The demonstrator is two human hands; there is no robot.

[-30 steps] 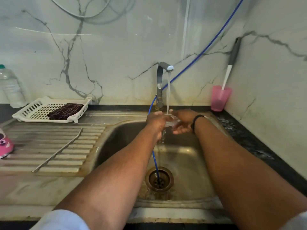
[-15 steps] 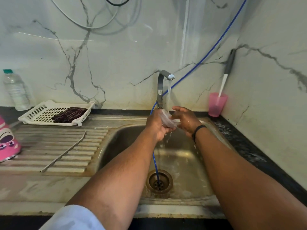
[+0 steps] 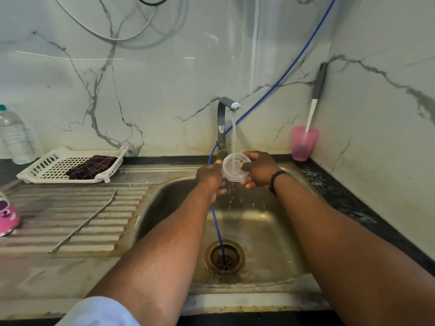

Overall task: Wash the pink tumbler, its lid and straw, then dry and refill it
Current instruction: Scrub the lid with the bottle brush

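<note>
I'm over a steel sink [image 3: 277, 231] against marble-look walls; tap [image 3: 222, 123] behind it is running. Clear lid [image 3: 231, 167] sits under the stream, above the sink, tilted up on edge. My right hand [image 3: 259, 170] grips its right rim, thumb across the face. My left hand [image 3: 210, 178] is at its left rim, fingers curled; grip unclear. Left of the sink: straw [image 3: 82, 223] on the drainboard, pink tumbler [image 3: 7, 212] at frame edge.

Cut off by the left edge: pink tumbler [image 3: 8, 214] and clear bottle [image 3: 14, 135]. Hidden behind the lid [image 3: 233, 167]: left hand's [image 3: 210, 178] fingertips. Lost down the drain [image 3: 225, 257]: blue hose's [image 3: 217, 228] end.
</note>
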